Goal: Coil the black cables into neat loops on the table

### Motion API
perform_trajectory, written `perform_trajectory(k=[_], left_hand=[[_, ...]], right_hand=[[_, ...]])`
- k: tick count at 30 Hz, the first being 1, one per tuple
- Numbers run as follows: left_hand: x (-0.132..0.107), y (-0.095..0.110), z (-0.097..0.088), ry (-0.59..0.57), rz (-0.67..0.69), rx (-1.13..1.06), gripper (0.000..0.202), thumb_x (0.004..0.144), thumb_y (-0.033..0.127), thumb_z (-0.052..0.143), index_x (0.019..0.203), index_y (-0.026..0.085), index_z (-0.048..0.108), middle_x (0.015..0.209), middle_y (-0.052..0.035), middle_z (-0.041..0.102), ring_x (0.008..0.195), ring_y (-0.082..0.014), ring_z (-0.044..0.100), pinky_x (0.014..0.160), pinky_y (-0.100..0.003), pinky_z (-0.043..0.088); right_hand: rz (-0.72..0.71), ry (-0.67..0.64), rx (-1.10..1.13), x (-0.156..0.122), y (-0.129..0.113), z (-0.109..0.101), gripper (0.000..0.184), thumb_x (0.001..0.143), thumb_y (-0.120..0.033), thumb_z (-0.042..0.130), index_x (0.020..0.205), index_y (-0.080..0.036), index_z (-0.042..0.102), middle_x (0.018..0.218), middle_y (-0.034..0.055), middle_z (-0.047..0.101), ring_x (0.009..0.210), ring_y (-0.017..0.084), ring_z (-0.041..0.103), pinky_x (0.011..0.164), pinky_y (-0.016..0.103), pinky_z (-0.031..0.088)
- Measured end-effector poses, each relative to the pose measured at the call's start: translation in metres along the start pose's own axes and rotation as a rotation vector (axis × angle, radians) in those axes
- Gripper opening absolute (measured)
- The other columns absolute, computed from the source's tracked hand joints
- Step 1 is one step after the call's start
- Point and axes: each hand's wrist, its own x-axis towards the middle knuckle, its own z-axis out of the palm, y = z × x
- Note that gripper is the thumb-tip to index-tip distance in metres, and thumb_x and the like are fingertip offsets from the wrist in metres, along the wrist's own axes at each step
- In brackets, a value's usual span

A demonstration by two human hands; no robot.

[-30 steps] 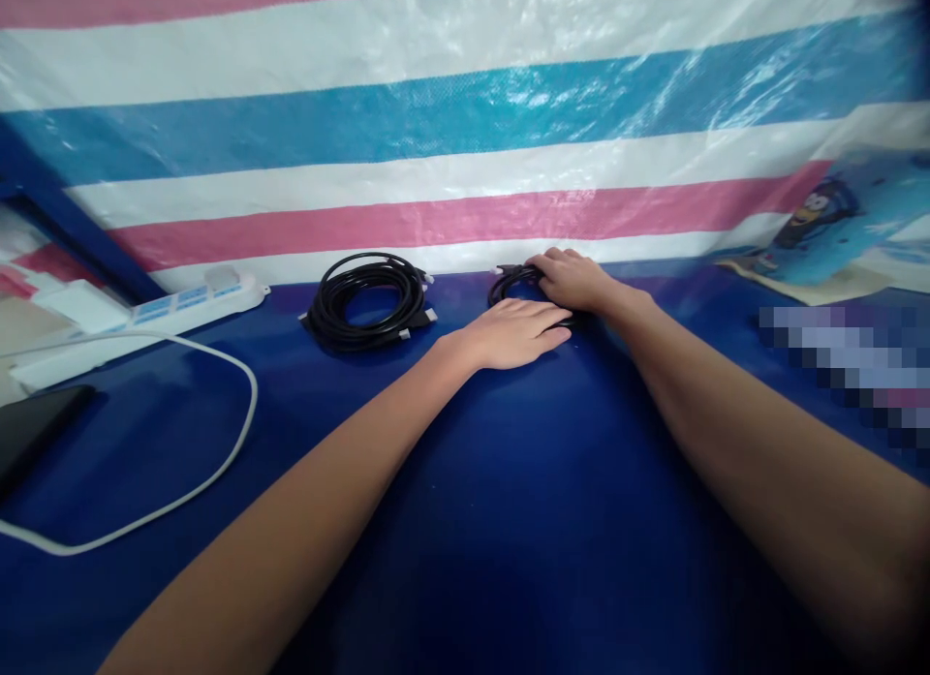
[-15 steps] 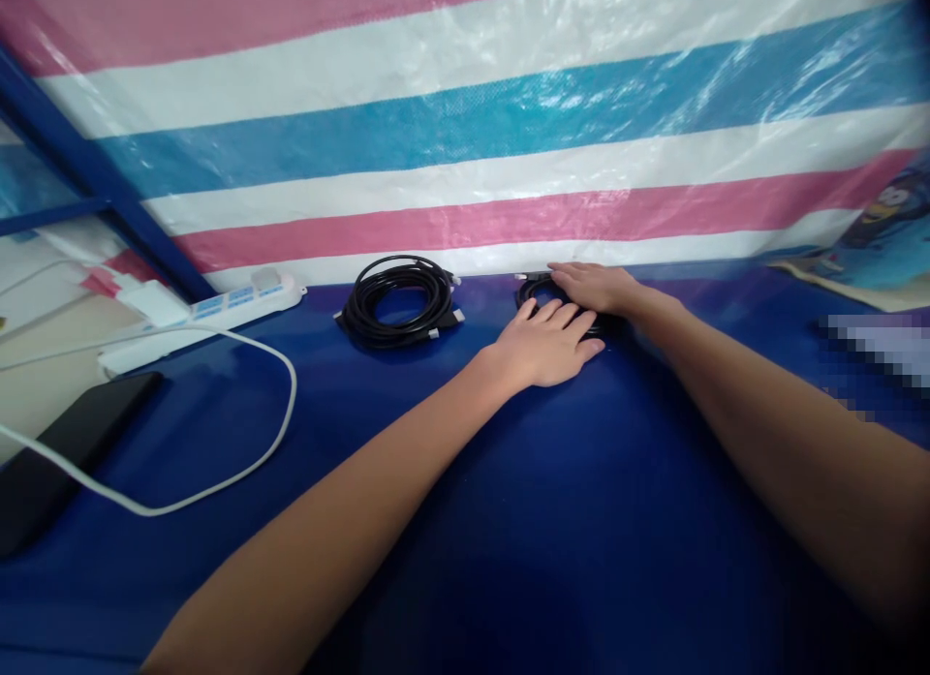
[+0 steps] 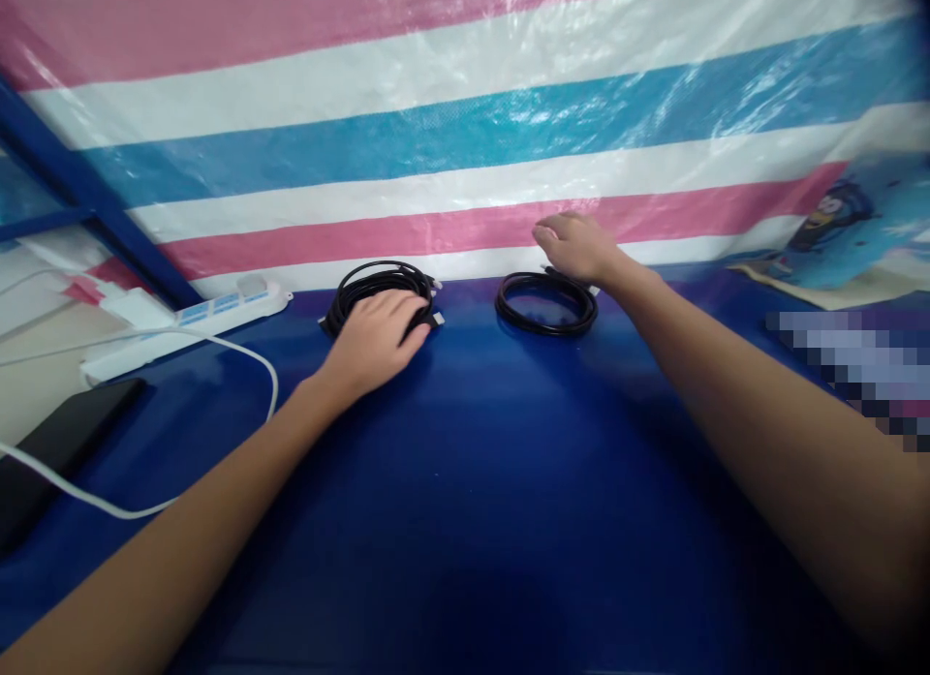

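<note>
On the blue tabletop point(image 3: 465, 443) lie two coils of black cable. The thicker cable coil point(image 3: 341, 295) is on the left, with connector ends sticking out to its right. My left hand point(image 3: 378, 334) rests over its front right part, fingers spread loosely and palm down, hiding some of the loops. The thinner cable coil point(image 3: 546, 328) lies flat on the right as a neat ring, its connectors near the back right. Above and behind it my right hand point(image 3: 577, 247) hovers with loosely bent fingers, holding nothing that I can see.
A white power strip point(image 3: 196, 331) with a plugged-in charger point(image 3: 138, 307) stands at the back left. A white cord point(image 3: 247, 351) loops past a black phone-like slab point(image 3: 69, 452). Striped plastic sheeting point(image 3: 436, 138) forms the back. A picture-printed bag point(image 3: 857, 234) sits at right.
My left hand has moved left from the thinner coil onto the thicker one. My right hand has lifted off the thinner coil, which now shows as a full ring.
</note>
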Motion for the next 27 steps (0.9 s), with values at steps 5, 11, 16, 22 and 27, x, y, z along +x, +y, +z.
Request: perform_trajectory(k=[5,11,16,22,27], left_hand=[[-0.021,-0.048,-0.008,-0.169,-0.078,-0.036,0.048,0.088,0.05,0.034,0.114,0.019,0.06,0.109,-0.0104,0.066,0.1,-0.0252,0.06,0.087,-0.04,0.045],[-0.021,-0.051,-0.022,-0.154,-0.07,-0.066,0.036,0.088,0.042,0.038,0.105,0.022,0.062,0.111,-0.0058,0.066,0.102,-0.0207,0.059,0.088,-0.034,0.044],[-0.024,-0.046,-0.03,0.01,-0.138,-0.022,0.035,0.09,0.039,0.035,0.104,0.021,0.061,0.094,-0.0083,0.069,0.085,-0.0234,0.063,0.078,-0.036,0.044],[-0.028,-0.023,-0.043,0.227,-0.113,-0.131,0.035,0.092,0.04,0.033,0.109,0.019,0.055,0.083,-0.0037,0.068,0.071,-0.0146,0.062,0.066,-0.026,0.044],[-0.031,-0.008,-0.05,0.382,0.042,-0.321,0.026,0.092,0.034,0.038,0.099,0.018,0.057,0.068,0.0018,0.063,0.057,-0.0093,0.058,0.06,-0.022,0.043]], right_hand=[[-0.071,0.113,0.085,-0.006,-0.048,-0.012,0.045,0.092,-0.034,0.029,0.123,-0.014,0.054,0.131,0.0169,0.047,0.123,0.031,0.042,0.099,0.049,0.035],[-0.299,0.0,0.149,-0.019,-0.089,-0.004,0.036,0.088,-0.031,0.04,0.11,-0.014,0.062,0.121,0.0124,0.056,0.117,0.026,0.048,0.099,0.043,0.039],[-0.379,-0.043,0.202,-0.027,-0.108,-0.002,0.034,0.087,-0.031,0.041,0.111,-0.015,0.061,0.117,0.0126,0.058,0.11,0.026,0.053,0.096,0.043,0.043],[-0.534,0.083,0.313,-0.036,-0.133,-0.007,0.071,0.079,-0.026,0.055,0.143,-0.017,0.026,0.151,0.0125,0.019,0.138,0.027,0.023,0.108,0.04,0.031],[-0.6,0.005,0.412,-0.036,-0.141,-0.018,0.021,0.082,-0.026,0.05,0.086,-0.012,0.066,0.087,0.007,0.065,0.079,0.017,0.058,0.074,0.029,0.042]])
